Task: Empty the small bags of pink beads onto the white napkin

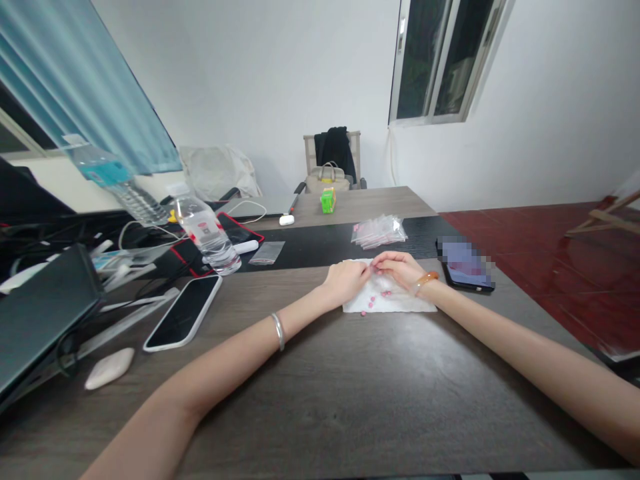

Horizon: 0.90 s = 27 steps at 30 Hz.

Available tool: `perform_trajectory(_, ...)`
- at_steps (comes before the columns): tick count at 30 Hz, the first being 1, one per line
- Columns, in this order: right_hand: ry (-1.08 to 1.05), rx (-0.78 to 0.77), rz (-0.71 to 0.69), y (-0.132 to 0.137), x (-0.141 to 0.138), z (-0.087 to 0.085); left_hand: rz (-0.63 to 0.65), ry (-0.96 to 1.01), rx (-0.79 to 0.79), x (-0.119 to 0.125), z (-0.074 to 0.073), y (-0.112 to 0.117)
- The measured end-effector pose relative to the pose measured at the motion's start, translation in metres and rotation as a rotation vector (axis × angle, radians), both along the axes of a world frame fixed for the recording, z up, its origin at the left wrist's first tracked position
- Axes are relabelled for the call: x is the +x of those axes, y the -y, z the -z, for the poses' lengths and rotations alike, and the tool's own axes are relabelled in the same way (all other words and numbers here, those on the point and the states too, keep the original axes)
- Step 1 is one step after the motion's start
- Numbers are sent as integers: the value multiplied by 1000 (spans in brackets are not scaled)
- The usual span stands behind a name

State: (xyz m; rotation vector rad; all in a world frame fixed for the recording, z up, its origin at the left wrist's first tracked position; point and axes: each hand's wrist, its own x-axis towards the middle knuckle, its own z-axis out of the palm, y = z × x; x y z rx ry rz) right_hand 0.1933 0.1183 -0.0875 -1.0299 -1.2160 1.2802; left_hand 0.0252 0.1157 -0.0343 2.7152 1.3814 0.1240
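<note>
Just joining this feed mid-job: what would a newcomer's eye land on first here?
The two bare hands come together at centre: the left hand wearing a silver bangle, the right hand an amber-coloured bangle, above a white sheet dotted with small pink pieces. Left of them stands a clear plastic water bottle on the dark wood-grain table. Farther along sits a bright green small box.

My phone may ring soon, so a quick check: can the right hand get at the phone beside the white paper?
Likely yes: the right hand rests at the white paper, close to the phone. Only a strip of tabletop separates them, and nothing seems in the way.
</note>
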Motion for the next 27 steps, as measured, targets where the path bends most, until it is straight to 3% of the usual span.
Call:
perform_trajectory(8, 1, 1, 29, 1, 1, 0, 117, 28, 4, -3, 17, 0)
perform_trajectory(16, -57, -26, 11, 2, 2, -3, 32, 188, -66, -7, 19, -6)
perform_trajectory(21, -121, -46, 33, 2, 2, -5, 0, 144, -94, -7, -1, 4)
perform_trajectory(24, -106, -62, 27, 2, 2, -6, 46, -80, -34, -9, -24, 26)
perform_trajectory(27, -81, -71, 15, 3, 2, -7, 97, -301, -112, -10, -40, 51)
